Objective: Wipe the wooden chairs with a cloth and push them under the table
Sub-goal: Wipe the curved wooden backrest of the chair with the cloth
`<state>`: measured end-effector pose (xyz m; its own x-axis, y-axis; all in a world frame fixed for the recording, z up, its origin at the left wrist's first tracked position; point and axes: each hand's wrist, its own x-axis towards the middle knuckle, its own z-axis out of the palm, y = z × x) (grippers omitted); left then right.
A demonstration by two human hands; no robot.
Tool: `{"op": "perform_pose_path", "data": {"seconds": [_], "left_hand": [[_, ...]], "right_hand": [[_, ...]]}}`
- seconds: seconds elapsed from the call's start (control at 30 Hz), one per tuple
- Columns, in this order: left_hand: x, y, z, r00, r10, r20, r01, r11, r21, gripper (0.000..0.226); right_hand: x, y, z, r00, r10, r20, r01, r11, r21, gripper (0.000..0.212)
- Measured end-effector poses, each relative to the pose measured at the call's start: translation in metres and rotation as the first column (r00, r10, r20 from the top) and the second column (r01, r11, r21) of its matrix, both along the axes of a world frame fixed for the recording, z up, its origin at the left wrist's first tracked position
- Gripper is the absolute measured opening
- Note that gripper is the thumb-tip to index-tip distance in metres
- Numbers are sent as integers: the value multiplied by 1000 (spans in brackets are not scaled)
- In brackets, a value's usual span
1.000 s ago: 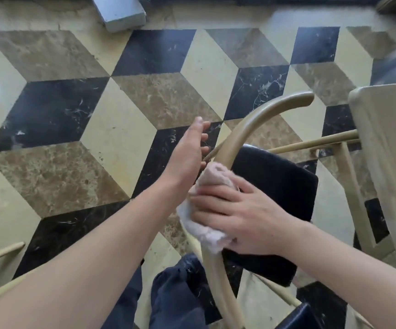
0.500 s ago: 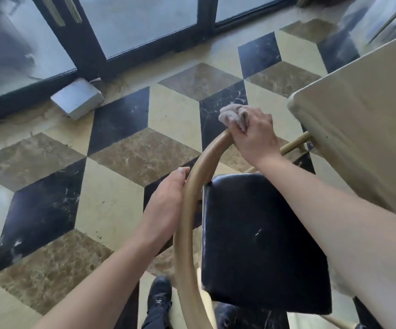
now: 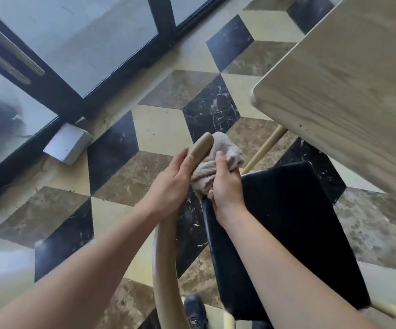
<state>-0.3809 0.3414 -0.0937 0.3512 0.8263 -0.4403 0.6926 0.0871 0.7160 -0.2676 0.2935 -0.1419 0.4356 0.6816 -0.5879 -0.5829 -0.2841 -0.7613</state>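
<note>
A wooden chair point(image 3: 165, 262) with a curved pale armrest rail and a black seat cushion point(image 3: 284, 229) stands below me. My left hand point(image 3: 170, 184) grips the rail just below its free end. My right hand point(image 3: 225, 184) holds a crumpled pale cloth point(image 3: 225, 153) against the inner side of the rail end. The wooden table point(image 3: 348, 86) fills the upper right, its rounded corner above the chair's front.
The floor is patterned marble in black, brown and cream tiles point(image 3: 161, 131). Dark-framed glass doors point(image 3: 92, 43) run along the upper left, with a small grey box point(image 3: 67, 146) at their base. My shoe point(image 3: 194, 312) shows at the bottom.
My left hand slid up the rail towards its end. My right hand with the cloth came back from the rail tip to its inner side, close to the left hand. The view shifted.
</note>
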Motion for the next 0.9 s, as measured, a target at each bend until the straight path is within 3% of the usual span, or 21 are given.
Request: {"op": "perform_pose_path", "data": {"seconds": [0.07, 0.2, 0.3, 0.4, 0.5, 0.57, 0.67, 0.73, 0.8, 0.83, 0.9], "left_hand": [[15, 11, -2, 999, -49, -18, 50, 999, 13, 59], [28, 29, -1, 997, -74, -10, 75, 996, 49, 62], [45, 42, -5, 997, -74, 28, 74, 997, -3, 63], [54, 39, -11, 997, -77, -2, 77, 995, 62, 58], [53, 33, -17, 992, -82, -91, 96, 982, 161, 57], [52, 36, -18, 993, -69, -91, 83, 984, 156, 53], [54, 36, -12, 985, -87, -146, 112, 978, 178, 36], [55, 34, -7, 987, -58, -150, 83, 983, 162, 36], [54, 34, -8, 991, -15, -135, 34, 990, 140, 40], [54, 35, -9, 992, -4, -125, 21, 990, 136, 43], [52, 36, -13, 995, -9, -101, 21, 993, 116, 51]], "right_hand": [[9, -1, -4, 999, -7, 48, 6, 999, 37, 28], [9, 2, -10, 978, 148, 145, -173, 969, 177, 28], [0, 1, -26, 952, 171, 253, -220, 959, 180, 11], [-9, -4, -42, 926, 196, 323, -260, 950, 170, 43], [-9, -11, -59, 878, 291, 380, -311, 950, -9, 69], [-17, -9, -53, 905, 281, 319, -298, 954, 6, 68], [-24, 0, -27, 978, 194, 71, -203, 966, 159, 62], [-13, -4, -24, 966, 230, -123, -196, 952, 235, 63], [2, -16, -29, 932, 322, -168, -261, 915, 309, 67], [8, -20, -34, 925, 365, -102, -314, 889, 335, 70], [12, -22, -42, 891, 419, 173, -453, 818, 353, 72]]}}
